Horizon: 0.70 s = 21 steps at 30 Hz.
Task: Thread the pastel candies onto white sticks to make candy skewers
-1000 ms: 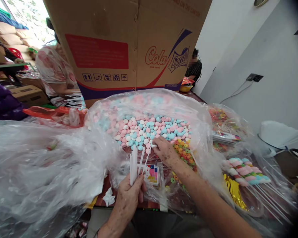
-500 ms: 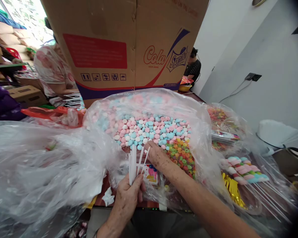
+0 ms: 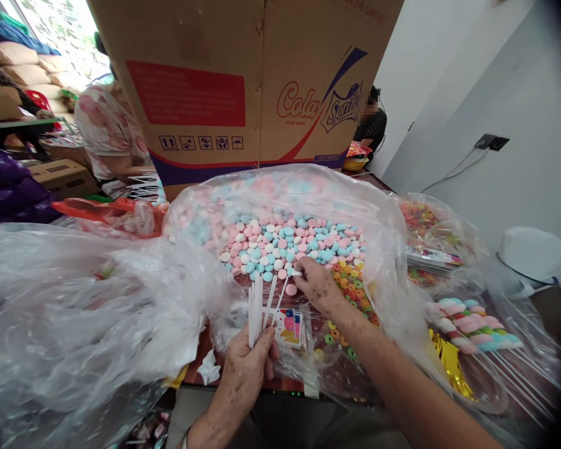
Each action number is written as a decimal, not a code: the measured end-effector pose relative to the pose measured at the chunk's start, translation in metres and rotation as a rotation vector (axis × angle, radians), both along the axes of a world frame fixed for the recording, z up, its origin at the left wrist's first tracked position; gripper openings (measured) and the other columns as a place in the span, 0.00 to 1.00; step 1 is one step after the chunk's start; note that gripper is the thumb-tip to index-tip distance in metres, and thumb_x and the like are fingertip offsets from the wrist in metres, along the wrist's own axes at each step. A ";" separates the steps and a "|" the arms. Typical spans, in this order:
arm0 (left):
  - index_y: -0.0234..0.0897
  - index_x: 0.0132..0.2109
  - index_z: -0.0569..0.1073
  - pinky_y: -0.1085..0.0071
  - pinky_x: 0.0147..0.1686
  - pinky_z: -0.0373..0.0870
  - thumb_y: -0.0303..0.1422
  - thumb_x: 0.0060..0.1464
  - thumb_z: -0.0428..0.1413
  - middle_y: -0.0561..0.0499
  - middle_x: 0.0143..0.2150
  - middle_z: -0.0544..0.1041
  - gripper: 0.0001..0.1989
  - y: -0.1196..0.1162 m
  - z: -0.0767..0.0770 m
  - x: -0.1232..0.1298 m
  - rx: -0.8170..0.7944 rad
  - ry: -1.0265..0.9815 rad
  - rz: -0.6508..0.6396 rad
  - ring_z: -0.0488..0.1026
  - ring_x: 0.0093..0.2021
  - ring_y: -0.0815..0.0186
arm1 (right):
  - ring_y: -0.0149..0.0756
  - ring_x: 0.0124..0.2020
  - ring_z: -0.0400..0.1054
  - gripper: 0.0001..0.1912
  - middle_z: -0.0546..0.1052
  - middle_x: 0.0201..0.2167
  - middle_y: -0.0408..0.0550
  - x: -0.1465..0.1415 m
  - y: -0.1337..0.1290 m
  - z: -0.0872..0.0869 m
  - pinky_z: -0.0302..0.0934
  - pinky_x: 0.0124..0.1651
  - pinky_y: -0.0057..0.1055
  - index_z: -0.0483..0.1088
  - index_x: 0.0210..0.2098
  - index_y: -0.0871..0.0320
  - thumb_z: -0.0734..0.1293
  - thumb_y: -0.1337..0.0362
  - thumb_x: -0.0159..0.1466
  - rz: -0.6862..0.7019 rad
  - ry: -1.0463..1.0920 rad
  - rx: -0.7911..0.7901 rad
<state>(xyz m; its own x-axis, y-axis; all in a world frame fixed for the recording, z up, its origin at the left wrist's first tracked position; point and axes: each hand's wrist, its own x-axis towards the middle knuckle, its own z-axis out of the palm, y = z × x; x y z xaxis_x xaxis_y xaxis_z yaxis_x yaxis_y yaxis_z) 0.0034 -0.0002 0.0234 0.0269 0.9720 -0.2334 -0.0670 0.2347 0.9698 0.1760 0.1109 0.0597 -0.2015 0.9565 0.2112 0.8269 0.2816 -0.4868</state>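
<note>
My left hand (image 3: 244,368) is closed around a bundle of thin white sticks (image 3: 255,308), which point upward; a couple of them fan out to the right. At the front edge of a heap of pink, blue and white marshmallows (image 3: 280,240), my right hand (image 3: 318,288) has its fingers drawn together. A small whitish bit shows at its fingertips, too small to name. Just left of those fingers lies a single pink marshmallow (image 3: 290,290). Ring-shaped gummies (image 3: 353,288) lie beside my right wrist. Printed cards (image 3: 292,328) rest behind the sticks.
Clear plastic sheeting (image 3: 135,299) spreads around the heap. A tall cardboard box (image 3: 215,37) stands behind it. On the right lie finished marshmallow skewers (image 3: 479,324), gold ties (image 3: 451,368) and a bag of gummies (image 3: 421,215). Two people are beyond the box.
My right hand has shifted slightly right and back from the sticks, uncovering a pink marshmallow. My left hand still holds the bundle. The whole view has swung a little.
</note>
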 end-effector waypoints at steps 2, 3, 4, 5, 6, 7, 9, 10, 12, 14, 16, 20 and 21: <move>0.37 0.24 0.69 0.79 0.12 0.50 0.46 0.56 0.55 0.60 0.10 0.64 0.19 0.000 0.000 0.000 0.002 -0.002 0.000 0.58 0.11 0.74 | 0.36 0.32 0.61 0.07 0.69 0.33 0.45 0.000 -0.006 -0.002 0.54 0.37 0.29 0.62 0.34 0.56 0.60 0.72 0.57 0.051 0.011 0.092; 0.37 0.25 0.69 0.79 0.12 0.50 0.45 0.56 0.55 0.60 0.10 0.63 0.18 -0.001 0.000 0.000 0.003 -0.001 0.000 0.58 0.11 0.74 | 0.36 0.33 0.61 0.07 0.69 0.33 0.46 0.000 -0.010 -0.003 0.55 0.38 0.30 0.62 0.33 0.56 0.60 0.73 0.57 0.091 -0.005 0.137; 0.37 0.25 0.69 0.79 0.12 0.50 0.45 0.56 0.55 0.60 0.10 0.63 0.18 -0.001 0.000 0.000 0.004 0.003 0.000 0.58 0.11 0.74 | 0.36 0.34 0.62 0.07 0.69 0.34 0.46 -0.001 -0.013 -0.005 0.56 0.38 0.30 0.62 0.33 0.56 0.60 0.74 0.57 0.130 -0.038 0.170; 0.37 0.25 0.69 0.79 0.11 0.49 0.45 0.56 0.54 0.60 0.10 0.63 0.18 -0.001 0.000 0.000 0.005 0.008 -0.001 0.58 0.11 0.74 | 0.37 0.35 0.62 0.07 0.69 0.34 0.47 -0.001 -0.015 -0.007 0.57 0.39 0.30 0.62 0.32 0.56 0.60 0.74 0.57 0.162 -0.080 0.193; 0.37 0.25 0.69 0.79 0.11 0.49 0.44 0.57 0.54 0.60 0.10 0.63 0.18 -0.002 0.000 0.000 0.007 0.014 0.000 0.58 0.11 0.74 | 0.38 0.36 0.62 0.08 0.70 0.34 0.48 -0.002 -0.016 -0.010 0.57 0.40 0.31 0.62 0.32 0.56 0.60 0.75 0.57 0.187 -0.124 0.204; 0.37 0.25 0.69 0.79 0.11 0.49 0.44 0.57 0.54 0.60 0.10 0.64 0.17 -0.002 0.000 0.000 0.009 0.018 0.004 0.58 0.11 0.74 | 0.39 0.37 0.63 0.09 0.70 0.34 0.49 -0.002 -0.017 -0.013 0.58 0.41 0.31 0.63 0.32 0.56 0.60 0.76 0.57 0.207 -0.165 0.207; 0.37 0.25 0.69 0.79 0.11 0.49 0.43 0.57 0.54 0.60 0.10 0.64 0.17 -0.003 0.000 0.000 0.014 0.013 0.008 0.58 0.11 0.74 | 0.40 0.39 0.63 0.09 0.71 0.34 0.50 -0.003 -0.016 -0.018 0.59 0.43 0.33 0.64 0.33 0.57 0.60 0.77 0.57 0.231 -0.223 0.203; 0.37 0.25 0.69 0.79 0.11 0.50 0.43 0.57 0.54 0.60 0.10 0.64 0.17 -0.003 0.000 0.000 0.016 0.009 0.007 0.57 0.11 0.74 | 0.40 0.40 0.64 0.09 0.71 0.35 0.50 -0.003 -0.016 -0.019 0.59 0.43 0.33 0.64 0.33 0.57 0.61 0.77 0.58 0.238 -0.245 0.202; 0.37 0.24 0.69 0.80 0.11 0.50 0.44 0.57 0.54 0.60 0.10 0.64 0.18 -0.003 0.001 0.000 0.009 0.012 0.005 0.57 0.11 0.75 | 0.41 0.41 0.64 0.09 0.73 0.36 0.52 -0.003 -0.015 -0.022 0.60 0.44 0.34 0.65 0.35 0.58 0.61 0.77 0.59 0.249 -0.290 0.196; 0.37 0.24 0.69 0.79 0.11 0.50 0.43 0.57 0.54 0.59 0.10 0.64 0.18 -0.002 0.003 0.000 0.000 0.026 0.003 0.57 0.11 0.75 | 0.41 0.42 0.65 0.09 0.73 0.37 0.53 -0.003 -0.014 -0.023 0.60 0.45 0.34 0.66 0.36 0.59 0.61 0.77 0.60 0.252 -0.338 0.191; 0.36 0.25 0.69 0.79 0.11 0.50 0.42 0.56 0.55 0.59 0.12 0.66 0.17 -0.002 0.003 0.000 0.003 0.042 0.006 0.56 0.10 0.75 | 0.41 0.43 0.66 0.09 0.74 0.38 0.53 -0.004 -0.014 -0.023 0.60 0.47 0.34 0.67 0.36 0.59 0.61 0.78 0.60 0.254 -0.360 0.184; 0.36 0.27 0.70 0.79 0.11 0.51 0.42 0.55 0.56 0.57 0.18 0.71 0.15 -0.001 0.000 0.002 0.038 0.037 0.027 0.59 0.11 0.76 | 0.39 0.38 0.68 0.08 0.75 0.33 0.50 -0.003 -0.014 -0.019 0.62 0.44 0.34 0.67 0.33 0.58 0.61 0.77 0.58 0.165 -0.107 0.087; 0.36 0.27 0.70 0.79 0.11 0.52 0.42 0.54 0.56 0.57 0.18 0.70 0.14 0.000 -0.001 0.003 0.041 0.035 0.034 0.60 0.11 0.75 | 0.37 0.35 0.68 0.06 0.74 0.30 0.47 -0.001 -0.014 -0.016 0.62 0.40 0.33 0.66 0.32 0.58 0.62 0.74 0.58 0.105 0.056 0.034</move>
